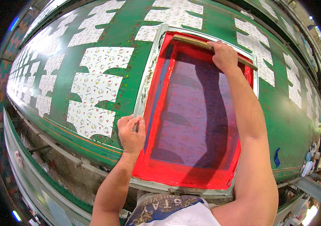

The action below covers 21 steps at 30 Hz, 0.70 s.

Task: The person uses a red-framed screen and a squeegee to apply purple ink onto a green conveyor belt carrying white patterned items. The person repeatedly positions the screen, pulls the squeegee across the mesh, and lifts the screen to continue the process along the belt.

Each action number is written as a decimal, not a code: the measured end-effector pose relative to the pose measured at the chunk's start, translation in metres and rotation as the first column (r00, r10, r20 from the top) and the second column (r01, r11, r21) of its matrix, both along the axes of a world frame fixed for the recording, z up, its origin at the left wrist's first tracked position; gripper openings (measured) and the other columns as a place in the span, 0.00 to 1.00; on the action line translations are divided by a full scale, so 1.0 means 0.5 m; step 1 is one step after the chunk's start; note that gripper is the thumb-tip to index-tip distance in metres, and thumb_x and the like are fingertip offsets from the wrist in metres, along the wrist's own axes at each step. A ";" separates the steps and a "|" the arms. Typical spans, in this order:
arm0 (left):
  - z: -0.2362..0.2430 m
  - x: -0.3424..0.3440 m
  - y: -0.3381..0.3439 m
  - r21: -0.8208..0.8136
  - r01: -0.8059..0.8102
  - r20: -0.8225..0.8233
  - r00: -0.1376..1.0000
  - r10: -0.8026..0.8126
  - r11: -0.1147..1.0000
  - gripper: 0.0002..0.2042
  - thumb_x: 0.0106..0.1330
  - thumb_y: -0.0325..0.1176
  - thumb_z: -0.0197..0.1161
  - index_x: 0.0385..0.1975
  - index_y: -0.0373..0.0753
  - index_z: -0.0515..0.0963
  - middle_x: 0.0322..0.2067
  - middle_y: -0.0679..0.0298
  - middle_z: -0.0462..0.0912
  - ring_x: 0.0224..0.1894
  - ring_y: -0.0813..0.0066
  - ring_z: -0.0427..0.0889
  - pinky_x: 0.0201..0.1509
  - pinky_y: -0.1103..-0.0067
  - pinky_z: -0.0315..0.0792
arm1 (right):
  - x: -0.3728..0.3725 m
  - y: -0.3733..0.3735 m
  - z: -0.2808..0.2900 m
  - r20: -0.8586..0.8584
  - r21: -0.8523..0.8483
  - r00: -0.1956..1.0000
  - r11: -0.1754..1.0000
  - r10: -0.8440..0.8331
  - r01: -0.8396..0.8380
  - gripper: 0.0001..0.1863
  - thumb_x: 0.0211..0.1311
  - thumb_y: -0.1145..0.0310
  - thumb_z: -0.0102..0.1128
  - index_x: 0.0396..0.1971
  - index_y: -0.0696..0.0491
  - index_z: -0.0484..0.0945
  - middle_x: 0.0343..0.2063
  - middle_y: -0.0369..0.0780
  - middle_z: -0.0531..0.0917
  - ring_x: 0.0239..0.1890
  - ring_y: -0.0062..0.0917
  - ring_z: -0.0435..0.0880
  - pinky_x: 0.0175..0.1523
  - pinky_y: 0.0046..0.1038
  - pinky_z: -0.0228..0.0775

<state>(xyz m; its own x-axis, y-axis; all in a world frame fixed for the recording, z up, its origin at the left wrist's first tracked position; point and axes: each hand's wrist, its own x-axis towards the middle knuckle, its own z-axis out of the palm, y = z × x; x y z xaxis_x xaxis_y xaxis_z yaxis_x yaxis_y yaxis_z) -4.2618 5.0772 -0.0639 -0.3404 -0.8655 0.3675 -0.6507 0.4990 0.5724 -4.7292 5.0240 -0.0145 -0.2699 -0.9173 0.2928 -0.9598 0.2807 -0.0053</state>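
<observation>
A large screen printing frame (142,94) lies on a long green table, its purple mesh (183,120) bordered with wet red ink (183,175). White printed fabric pieces show faintly through the mesh. At the frame's left side, my left hand (132,132) is closed on the rim, thumb and fingers pinching it. My right arm reaches across the mesh to the far end. There my right hand (225,55) grips a wooden squeegee (194,41), which lies crosswise inside the frame against the red ink. The squeegee's lower edge is hidden.
White fabric pieces with small coloured prints (94,94) lie in rows on the green table (130,81), left, right and beyond the frame. A small blue scrap (277,157) rests at the right. Rails (55,150) run along the near table edge, with another table (36,180) at lower left.
</observation>
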 end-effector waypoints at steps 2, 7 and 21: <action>0.000 0.000 0.000 0.007 -0.001 -0.003 1.000 0.001 1.000 0.07 0.66 0.30 0.77 0.41 0.38 0.89 0.43 0.55 0.85 0.51 0.50 0.83 0.57 0.58 0.78 | -0.008 -0.032 -0.011 -0.006 0.037 1.000 0.999 -0.013 0.013 0.25 0.64 0.74 0.62 0.58 0.39 0.91 0.47 0.44 0.92 0.50 0.45 0.93 0.56 0.48 0.87; 0.000 0.000 -0.001 0.008 0.014 -0.022 1.000 -0.014 1.000 0.07 0.66 0.29 0.77 0.41 0.37 0.89 0.43 0.54 0.84 0.51 0.50 0.83 0.56 0.58 0.77 | -0.039 -0.093 0.017 0.089 0.184 0.995 0.981 0.051 -0.066 0.26 0.62 0.74 0.59 0.59 0.43 0.91 0.53 0.50 0.91 0.55 0.50 0.91 0.63 0.49 0.84; -0.021 0.023 -0.007 0.019 0.044 -0.074 0.996 -0.042 0.999 0.08 0.78 0.34 0.67 0.43 0.36 0.88 0.42 0.53 0.88 0.49 0.51 0.84 0.59 0.59 0.76 | 0.172 0.131 0.104 0.262 0.421 0.933 0.840 0.248 -0.342 0.20 0.57 0.69 0.62 0.50 0.46 0.91 0.46 0.49 0.93 0.53 0.50 0.92 0.58 0.53 0.85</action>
<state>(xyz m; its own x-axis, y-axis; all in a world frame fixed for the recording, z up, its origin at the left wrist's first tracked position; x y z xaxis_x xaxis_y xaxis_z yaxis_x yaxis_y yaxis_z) -4.2501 5.0736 -0.0746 -0.3501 -0.8582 0.3754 -0.5845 0.5133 0.6284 -4.6431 5.0895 0.0375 0.0280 -0.9789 -0.2023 -0.9904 0.0002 -0.1382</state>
